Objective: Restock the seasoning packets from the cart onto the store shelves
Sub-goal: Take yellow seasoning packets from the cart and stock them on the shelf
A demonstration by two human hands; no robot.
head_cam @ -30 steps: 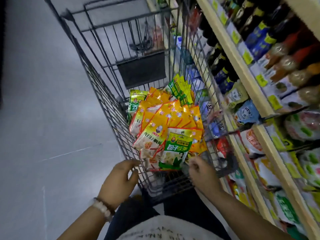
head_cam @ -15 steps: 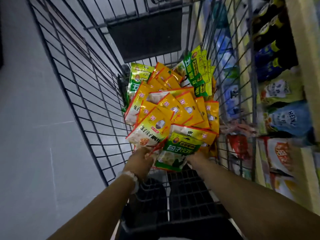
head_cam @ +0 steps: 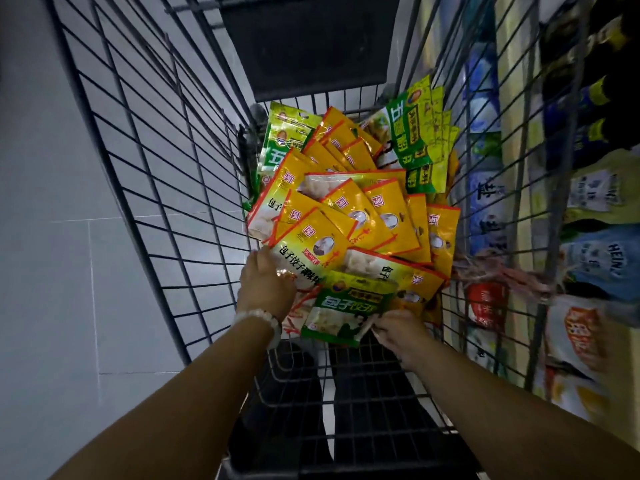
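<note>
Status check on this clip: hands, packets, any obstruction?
Left hand grips the yellow packets. Right hand pinches the green packet. Pile in the cart, nothing shelved yet. No obstruction in view.

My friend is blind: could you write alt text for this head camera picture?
Two bare hands reach into a wire shopping cart heaped with seasoning packets: the left hand touches a yellow one, the right hand pinches a green packet. Stocked store shelves stand right.
</note>
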